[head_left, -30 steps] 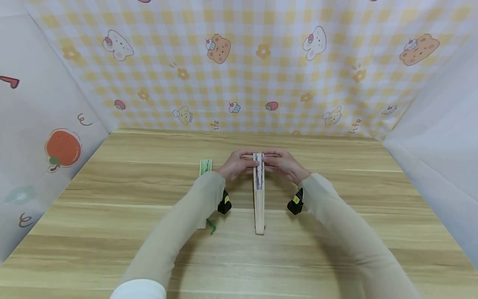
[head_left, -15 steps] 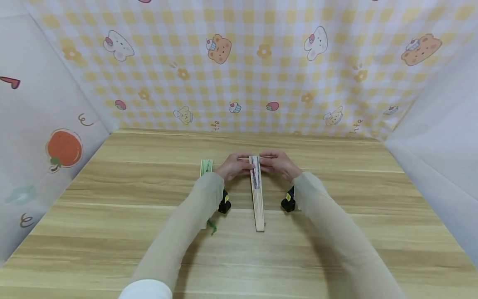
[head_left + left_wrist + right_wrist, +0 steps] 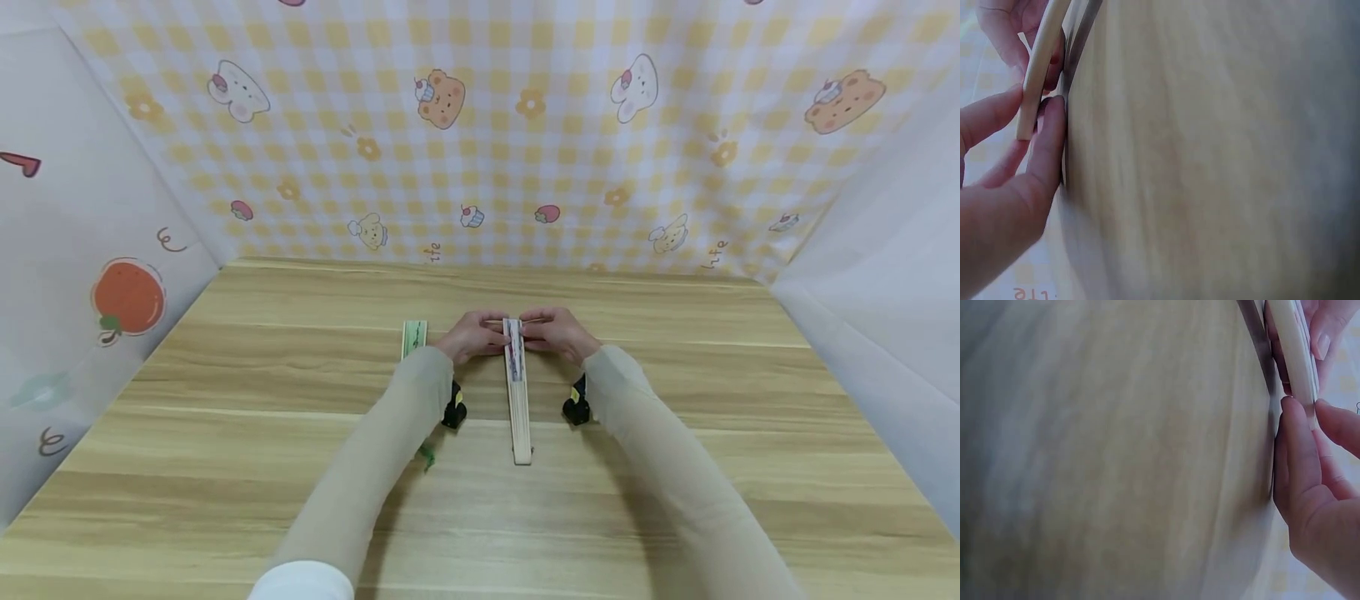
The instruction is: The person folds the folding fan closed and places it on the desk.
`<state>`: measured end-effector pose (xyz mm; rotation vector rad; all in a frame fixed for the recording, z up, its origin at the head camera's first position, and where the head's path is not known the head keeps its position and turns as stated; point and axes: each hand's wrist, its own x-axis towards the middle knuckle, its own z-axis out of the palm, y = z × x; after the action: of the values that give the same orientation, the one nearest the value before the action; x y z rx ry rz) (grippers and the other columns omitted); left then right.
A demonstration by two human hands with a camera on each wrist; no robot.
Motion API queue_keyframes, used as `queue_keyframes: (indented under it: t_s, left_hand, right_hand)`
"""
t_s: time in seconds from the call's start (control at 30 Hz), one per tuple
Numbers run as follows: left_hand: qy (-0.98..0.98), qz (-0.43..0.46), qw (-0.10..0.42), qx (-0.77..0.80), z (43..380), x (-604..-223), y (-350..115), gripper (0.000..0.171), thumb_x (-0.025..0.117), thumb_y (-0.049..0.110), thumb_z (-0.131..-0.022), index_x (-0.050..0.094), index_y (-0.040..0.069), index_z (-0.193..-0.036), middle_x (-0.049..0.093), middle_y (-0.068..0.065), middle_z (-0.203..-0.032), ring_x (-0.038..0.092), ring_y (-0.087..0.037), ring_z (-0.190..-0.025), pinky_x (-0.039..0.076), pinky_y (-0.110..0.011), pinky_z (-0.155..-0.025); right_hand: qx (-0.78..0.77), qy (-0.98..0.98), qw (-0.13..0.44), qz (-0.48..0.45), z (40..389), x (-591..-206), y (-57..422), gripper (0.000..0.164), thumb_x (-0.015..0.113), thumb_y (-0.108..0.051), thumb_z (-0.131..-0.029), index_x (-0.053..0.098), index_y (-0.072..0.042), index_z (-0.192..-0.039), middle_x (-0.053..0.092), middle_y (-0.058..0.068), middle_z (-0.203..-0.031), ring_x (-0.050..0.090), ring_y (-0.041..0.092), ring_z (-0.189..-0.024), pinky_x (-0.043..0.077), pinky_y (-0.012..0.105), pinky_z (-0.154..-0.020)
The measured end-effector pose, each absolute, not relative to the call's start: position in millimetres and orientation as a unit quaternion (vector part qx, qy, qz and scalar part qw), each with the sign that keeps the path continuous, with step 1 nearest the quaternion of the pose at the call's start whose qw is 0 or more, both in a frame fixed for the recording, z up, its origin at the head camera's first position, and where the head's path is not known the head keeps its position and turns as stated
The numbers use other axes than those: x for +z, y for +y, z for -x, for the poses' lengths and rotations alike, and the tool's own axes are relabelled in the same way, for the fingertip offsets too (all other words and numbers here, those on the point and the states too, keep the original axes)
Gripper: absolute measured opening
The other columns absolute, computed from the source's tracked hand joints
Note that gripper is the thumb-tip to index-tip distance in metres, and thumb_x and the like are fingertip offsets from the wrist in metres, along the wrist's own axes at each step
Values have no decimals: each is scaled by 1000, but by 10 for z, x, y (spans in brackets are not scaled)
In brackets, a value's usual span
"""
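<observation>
A folded hand fan (image 3: 519, 408) with pale wooden ribs and a white, purple-patterned leaf points away from me at mid-table. At its far end, my left hand (image 3: 472, 335) pinches it from the left side. My right hand (image 3: 558, 333) pinches the same end from the right. In the left wrist view, the left thumb and fingers lie on either side of the pale outer rib (image 3: 1038, 69). The right wrist view has the right thumb and fingertips at the tip of the fan (image 3: 1294, 353). The near end is free of both hands.
A second folded fan (image 3: 414, 334), with a green leaf, lies left of the first, partly hidden by my left sleeve. Its green tassel (image 3: 427, 456) shows beside the forearm. A yellow checked cloth (image 3: 495, 167) hangs behind the wooden table (image 3: 637, 500).
The fan's far end has shifted slightly left and toward me, tilting the fan a little. My right hand has moved left with it, and the left hand has come slightly nearer.
</observation>
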<state>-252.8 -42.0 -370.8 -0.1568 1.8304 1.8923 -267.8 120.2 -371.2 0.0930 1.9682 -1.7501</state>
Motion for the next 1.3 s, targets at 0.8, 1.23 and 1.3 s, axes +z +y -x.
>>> queue_keyframes:
  t_s: [0.8,1.23,1.3]
  left_hand:
    - [706,68,219,671,2502,-3719,-393,49,56,-10,-81,41,-3,-127,52,-20,-119,54,-27,-104,47,-30,-85]
    - [754,63,217,617,2489,-3626,-464,50,56,0,-84,38,1,-131,47,-16,-125,49,-25,-109,44,-29,-89]
    - [779,49,207,590,2469,-3594,-496,49,56,7,-86,38,3,-131,46,-15,-127,47,-25,-112,42,-31,-91]
  right_hand:
    - [-619,733,282,-15,2712,-3723,1204,37,47,2,-89,42,3,-126,46,21,-122,57,19,-91,48,30,-83]
    - [-619,736,273,-6,2669,-3622,1233,39,46,4,-89,37,8,-127,43,25,-124,47,31,-110,46,30,-86]
    - [-601,755,261,5,2658,-3599,1241,39,46,1,-90,38,7,-127,44,24,-123,47,32,-110,46,31,-86]
